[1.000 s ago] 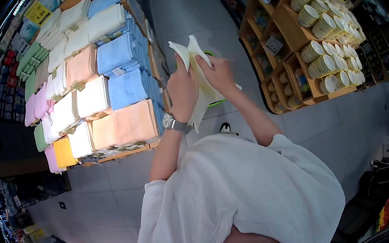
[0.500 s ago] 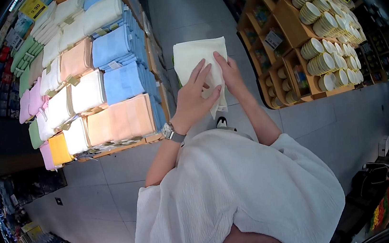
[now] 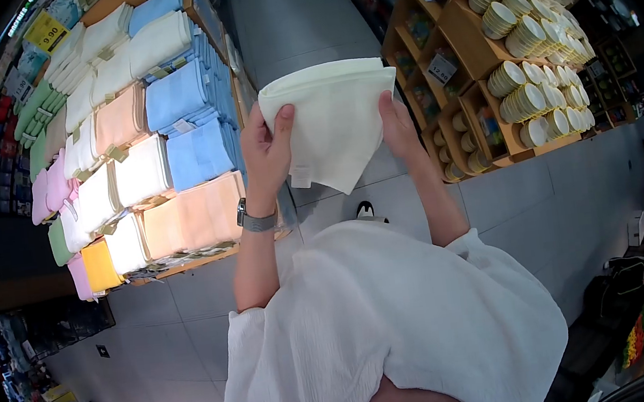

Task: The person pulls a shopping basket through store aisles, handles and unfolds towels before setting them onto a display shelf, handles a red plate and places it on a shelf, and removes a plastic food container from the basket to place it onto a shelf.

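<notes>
A cream towel (image 3: 335, 124) hangs in front of me, folded along its upper edge, with a lower corner drooping and a small white label at its lower left. My left hand (image 3: 270, 147), with a watch on the wrist, is closed on the towel's left side, thumb on the near face. At the opposite side my right hand (image 3: 397, 125) grips the towel's edge; some of its fingers are hidden behind the cloth.
To my left a display holds stacks of folded towels in white, peach (image 3: 195, 214), blue (image 3: 205, 152) and other colours. Wooden shelving (image 3: 450, 35) on my right carries rows of stacked white cups (image 3: 536, 97). Grey tiled floor (image 3: 293, 14) runs between them.
My left hand has moved from the towel's face to its left edge. The towel is spread wider and tilted, and my right hand has shifted slightly to the right.
</notes>
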Demonstrator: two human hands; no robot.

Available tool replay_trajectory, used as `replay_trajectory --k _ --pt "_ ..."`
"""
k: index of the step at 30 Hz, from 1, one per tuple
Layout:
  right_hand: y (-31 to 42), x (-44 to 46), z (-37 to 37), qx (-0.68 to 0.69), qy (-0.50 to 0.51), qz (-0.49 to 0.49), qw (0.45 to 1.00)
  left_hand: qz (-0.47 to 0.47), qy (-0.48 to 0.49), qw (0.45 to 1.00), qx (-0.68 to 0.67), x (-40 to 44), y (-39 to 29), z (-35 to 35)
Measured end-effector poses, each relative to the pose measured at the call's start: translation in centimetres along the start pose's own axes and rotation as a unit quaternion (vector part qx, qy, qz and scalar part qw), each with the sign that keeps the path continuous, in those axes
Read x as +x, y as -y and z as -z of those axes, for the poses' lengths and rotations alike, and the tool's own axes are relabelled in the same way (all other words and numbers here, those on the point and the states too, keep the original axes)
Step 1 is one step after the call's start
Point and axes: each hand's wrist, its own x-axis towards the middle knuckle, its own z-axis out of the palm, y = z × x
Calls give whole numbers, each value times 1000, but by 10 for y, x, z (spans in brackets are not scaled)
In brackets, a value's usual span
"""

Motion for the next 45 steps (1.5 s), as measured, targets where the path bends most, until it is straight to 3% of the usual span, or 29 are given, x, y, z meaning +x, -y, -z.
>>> replay_trajectory --k 5,7,10,13,17,20,22,23,25,27,29,33,35,36,39,41,43,45 --pt "8 0 -5 -10 -3 100 995 -70 -5 998 8 -6 -10 3" --pt "18 1 -18 52 28 129 990 23 -5 999 -22 -4 -4 5" --pt "-4 10 -20 139 29 82 986 -33 -61 998 -11 -5 -9 -10" --pt "-14 13 -23 218 74 89 969 -16 -59 996 58 -2 -4 -4" --pt "0 7 -34 140 47 77 986 -8 -125 990 72 -4 -1 -6" --pt "19 8 -37 60 -2 -1 998 31 -125 989 73 -5 -4 -2" --pt "35 3 -37 58 -19 123 991 -3 -100 995 15 -12 -13 1" --pt "40 4 -35 59 -19 118 991 2 -100 995 16 -11 -11 5" --pt "48 7 -30 43 46 70 996 82 -4 996 43 -9 -6 16" --pt "60 11 -26 20 62 90 994 58 8 998 33 -2 -9 16" --pt "64 6 -20 22 53 145 988 -48 -25 999 4 -5 -19 5" --pt "63 11 -16 27 54 115 992 -5 -13 1000 -26 2 -33 -4" --pt "61 19 -15 40 66 19 997 1 42 999 2 11 -20 2" --pt "58 22 -13 39 65 22 997 -2 43 999 1 13 -16 2" --pt "30 21 -4 104 100 70 987 5 -13 1000 17 11 -21 -5" --pt "0 23 3 -12 163 -19 986 52 -109 992 -34 22 -27 -13" --pt "-16 24 -2 -39 162 -72 983 61 -105 992 -45 35 -7 -2" --pt "-26 21 -10 -64 157 -130 977 214 -108 968 -80 42 14 11"
